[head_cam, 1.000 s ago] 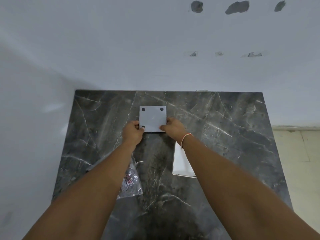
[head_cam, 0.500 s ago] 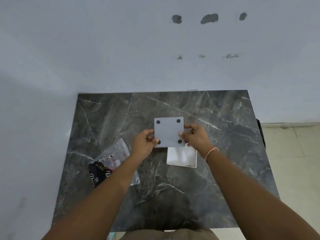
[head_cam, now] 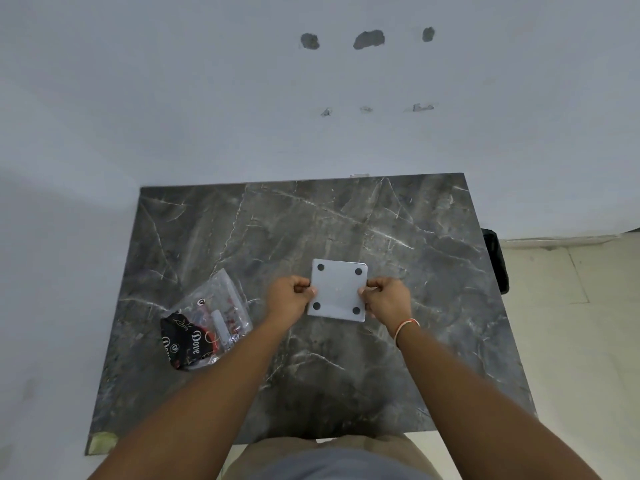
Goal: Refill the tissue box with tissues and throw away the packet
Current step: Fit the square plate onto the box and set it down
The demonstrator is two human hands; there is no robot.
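Both bare forearms reach up from bottom of frame toward centre. Left hand [head_cam: 289, 297] and right hand [head_cam: 388, 299] level, knuckles up, fingers curled, each pinching one side edge of grey panel [head_cam: 338, 289]. Orange-white band on right wrist.

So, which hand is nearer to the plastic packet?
Left. The left hand grips the grey panel just right of the packet; the right hand holds its far edge.

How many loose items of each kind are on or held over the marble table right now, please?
Grey square panel with four black dots, held by left hand and right hand: 1
Plastic packet: 1
Total: 2
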